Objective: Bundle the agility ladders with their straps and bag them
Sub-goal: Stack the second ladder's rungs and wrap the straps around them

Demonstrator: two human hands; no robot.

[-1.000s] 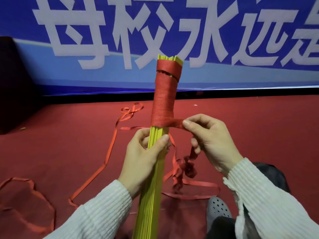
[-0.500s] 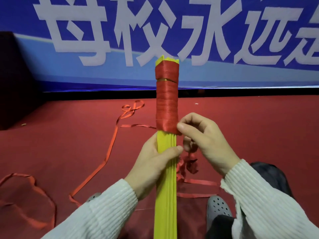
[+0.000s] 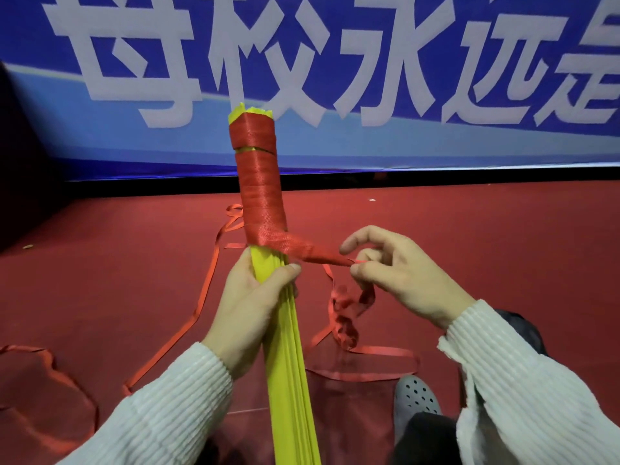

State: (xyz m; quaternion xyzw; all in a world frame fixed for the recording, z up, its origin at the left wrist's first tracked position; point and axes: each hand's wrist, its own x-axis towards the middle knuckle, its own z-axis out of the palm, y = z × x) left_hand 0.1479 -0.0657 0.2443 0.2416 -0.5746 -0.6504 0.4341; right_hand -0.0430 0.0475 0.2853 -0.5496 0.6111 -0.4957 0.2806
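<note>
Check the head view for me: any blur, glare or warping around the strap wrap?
Head view: red strap wrap sharp, weave visible, no glare; right hand and left hand crisp; corners darken at left; wide-angle bends the banner and stage edge.

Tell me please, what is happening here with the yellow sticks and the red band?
A person is binding a stack of yellow ladder rungs with its red strap. The left hand grips the stack just below the wrapped part. The right hand pinches the strap and pulls it out to the side, taut. The top of the stack is already wound. Much loose strap lies on the red floor. No bag is clearly seen.
</note>
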